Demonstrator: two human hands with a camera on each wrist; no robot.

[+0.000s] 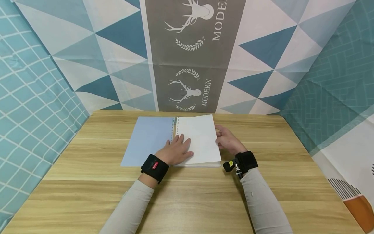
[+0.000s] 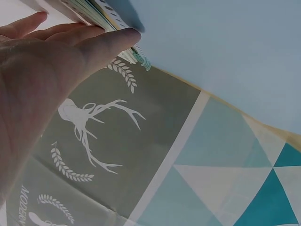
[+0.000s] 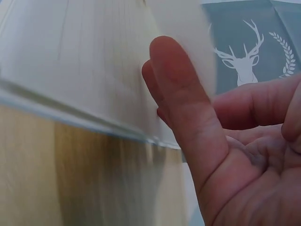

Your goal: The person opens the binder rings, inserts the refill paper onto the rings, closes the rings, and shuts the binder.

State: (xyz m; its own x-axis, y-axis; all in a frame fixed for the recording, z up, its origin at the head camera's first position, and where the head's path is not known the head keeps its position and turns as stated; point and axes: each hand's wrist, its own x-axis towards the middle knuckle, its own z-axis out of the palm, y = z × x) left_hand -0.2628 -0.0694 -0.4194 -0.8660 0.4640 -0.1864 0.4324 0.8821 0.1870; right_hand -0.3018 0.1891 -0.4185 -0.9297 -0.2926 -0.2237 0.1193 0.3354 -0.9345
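Observation:
A spiral notebook [image 1: 198,130] lies open on the table, its pale blue cover [image 1: 153,136] turned to the left and white pages on the right. My left hand [image 1: 174,152] rests with fingers spread on the white page, close to the binding. In the left wrist view, the left thumb lies across the punched binding edge [image 2: 115,18]. At the right margin, my right hand [image 1: 229,140] pinches a white page [image 3: 183,23], which stands slightly raised from the stack. Other pages [image 3: 70,61] lie below it in the right wrist view.
The wooden table [image 1: 187,201] extends around the notebook. Behind it hangs a patterned cloth [image 1: 187,58] with deer heads and triangles. Teal cloths [image 1: 35,97] flank the table on both sides. A small camera [image 1: 229,165] sits on the right wristband.

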